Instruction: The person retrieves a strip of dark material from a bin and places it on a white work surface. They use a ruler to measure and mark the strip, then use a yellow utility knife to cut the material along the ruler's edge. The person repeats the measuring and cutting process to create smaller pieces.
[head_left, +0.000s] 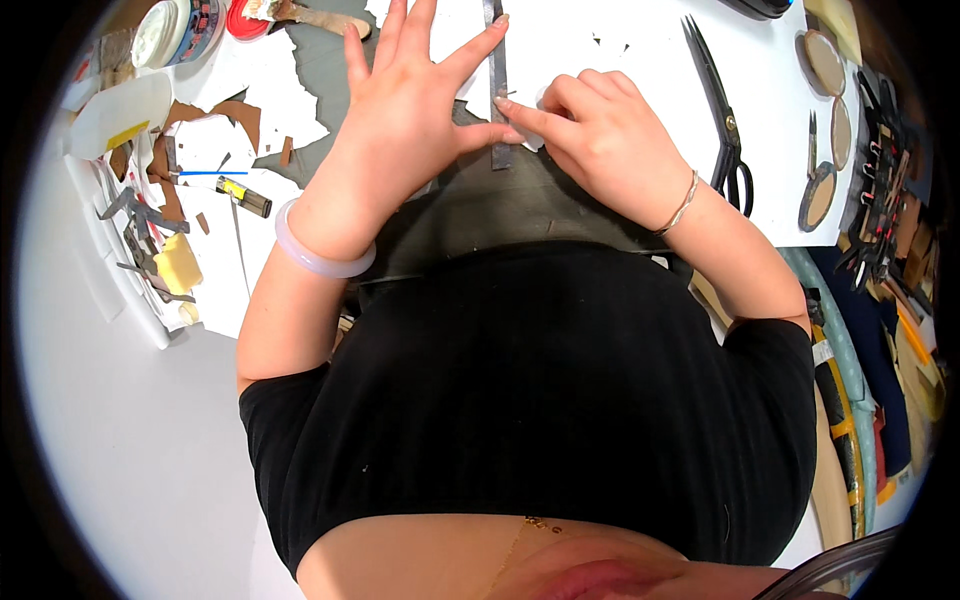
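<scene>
A narrow dark grey strip (501,152) lies nearly upright in the head view, over white sheets and a dark grey work surface (460,225). My left hand (405,110) is open, fingers spread wide. Its index fingertip rests at the strip's upper part and its thumb reaches across near the lower end. From the other side comes my right hand (605,130), its index finger stretched out onto the strip just above my left thumb. The remaining right fingers are loosely bent, and I see nothing held in them. My right thumb is hidden.
Large black scissors (733,140) lie right of my right hand on white paper. Several round brown-faced discs (824,63) sit farther right, beside a tool rack (880,180). Leftward are scraps, a yellow-and-black tube (243,196), a yellow sponge (178,262) and a white-lidded jar (175,35).
</scene>
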